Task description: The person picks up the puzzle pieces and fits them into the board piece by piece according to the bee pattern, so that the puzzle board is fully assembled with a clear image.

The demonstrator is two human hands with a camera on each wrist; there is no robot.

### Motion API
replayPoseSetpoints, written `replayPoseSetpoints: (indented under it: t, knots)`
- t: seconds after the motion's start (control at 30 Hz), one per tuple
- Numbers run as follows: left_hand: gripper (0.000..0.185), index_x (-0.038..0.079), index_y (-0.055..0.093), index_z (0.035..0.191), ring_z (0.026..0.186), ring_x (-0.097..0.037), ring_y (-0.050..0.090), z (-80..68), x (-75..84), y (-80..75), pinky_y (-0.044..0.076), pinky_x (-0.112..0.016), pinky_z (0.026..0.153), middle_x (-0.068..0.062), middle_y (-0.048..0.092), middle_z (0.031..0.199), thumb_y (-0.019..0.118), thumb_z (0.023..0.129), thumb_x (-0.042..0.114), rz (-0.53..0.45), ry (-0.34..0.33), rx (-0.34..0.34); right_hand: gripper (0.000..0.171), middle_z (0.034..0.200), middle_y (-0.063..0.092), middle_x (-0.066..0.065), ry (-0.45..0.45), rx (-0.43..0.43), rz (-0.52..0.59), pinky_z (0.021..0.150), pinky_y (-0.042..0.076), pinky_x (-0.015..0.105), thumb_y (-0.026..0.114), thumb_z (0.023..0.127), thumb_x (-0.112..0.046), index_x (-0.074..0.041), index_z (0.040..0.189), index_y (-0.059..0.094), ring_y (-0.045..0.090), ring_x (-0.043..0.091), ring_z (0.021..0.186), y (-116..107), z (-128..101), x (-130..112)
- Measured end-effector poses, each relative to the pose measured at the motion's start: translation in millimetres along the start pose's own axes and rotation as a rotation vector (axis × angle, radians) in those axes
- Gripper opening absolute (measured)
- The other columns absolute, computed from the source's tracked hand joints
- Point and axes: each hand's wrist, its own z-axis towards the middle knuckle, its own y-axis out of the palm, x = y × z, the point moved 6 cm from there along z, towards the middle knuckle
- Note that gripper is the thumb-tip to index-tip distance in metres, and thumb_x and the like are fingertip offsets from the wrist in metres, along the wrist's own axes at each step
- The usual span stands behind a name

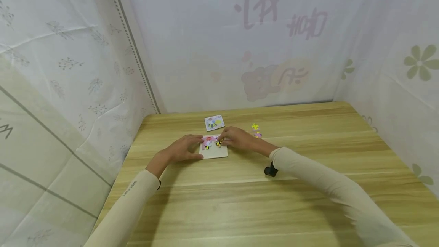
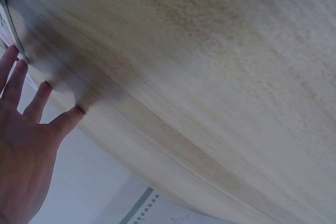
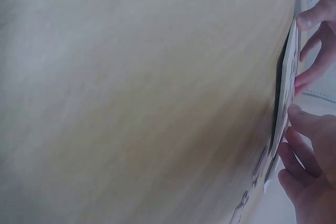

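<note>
A pale square puzzle board point(image 1: 215, 154) lies on the table, its upper part partly filled with pink, white, black and yellow pieces. The left hand point(image 1: 183, 148) rests at the board's left side, its fingers spread and fairly straight, with thumb and fingertips along that edge. Over the upper right of the board, the right hand point(image 1: 238, 138) pinches a black and yellow puzzle piece point(image 1: 218, 144) between thumb and fingers. In the right wrist view the right hand point(image 3: 315, 148) is at the board point(image 3: 286, 72), seen edge-on; its fingertips partly hide the pieces there.
A printed picture card point(image 1: 214, 122) with a bee lies behind the board. Loose pieces, one yellow point(image 1: 255, 126) and one pink point(image 1: 258, 135), lie right of the right hand. The wooden table point(image 1: 219, 209) meets curtains point(image 1: 205, 48) at back and sides.
</note>
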Motion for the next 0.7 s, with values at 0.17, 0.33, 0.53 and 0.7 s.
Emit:
replayPoseSetpoints:
  t: [0.17, 0.33, 0.53, 0.7]
  knots:
    - [0.075, 0.005, 0.053, 0.151, 0.151, -0.038, 0.034, 0.5, 0.3, -1.8, 0.026, -0.059, 0.123, -0.014, 0.041, 0.163, 0.077, 0.093, 0.047, -0.013, -0.001, 0.001, 0.022, 0.119, 0.07, 0.008, 0.016, -0.013, -0.016, 0.095, 0.055, 0.038, 0.07, 0.101, -0.019, -0.011, 0.12, 0.077, 0.064, 0.023, 0.111, 5.2, 5.2, -3.3]
    - [0.076, 0.007, 0.053, 0.152, 0.151, -0.038, 0.033, 0.9, 0.1, -1.2, 0.026, -0.059, 0.123, -0.012, 0.041, 0.163, 0.077, 0.093, 0.048, -0.021, -0.011, -0.004, 0.023, 0.121, 0.069, 0.009, 0.011, -0.023, -0.028, 0.097, 0.055, 0.039, 0.071, 0.101, -0.018, -0.011, 0.121, 0.077, 0.063, 0.025, 0.114, 8.5, 8.2, -8.2]
    - [0.076, 0.006, 0.052, 0.152, 0.151, -0.038, 0.033, 0.7, -0.5, 0.0, 0.026, -0.058, 0.123, -0.013, 0.041, 0.163, 0.077, 0.093, 0.047, -0.014, -0.005, -0.006, 0.022, 0.122, 0.07, 0.009, 0.003, -0.025, -0.059, 0.095, 0.056, 0.039, 0.072, 0.1, -0.019, -0.011, 0.12, 0.078, 0.063, 0.024, 0.115, 9.5, 8.6, -11.7]
    - [0.075, 0.006, 0.052, 0.152, 0.151, -0.037, 0.033, 0.7, -2.6, 1.7, 0.026, -0.058, 0.123, -0.013, 0.041, 0.163, 0.076, 0.094, 0.048, 0.006, -0.002, -0.01, 0.021, 0.12, 0.07, 0.008, -0.011, -0.022, -0.06, 0.094, 0.056, 0.037, 0.071, 0.101, -0.02, -0.012, 0.119, 0.078, 0.064, 0.023, 0.112, 10.9, 8.6, -15.1]
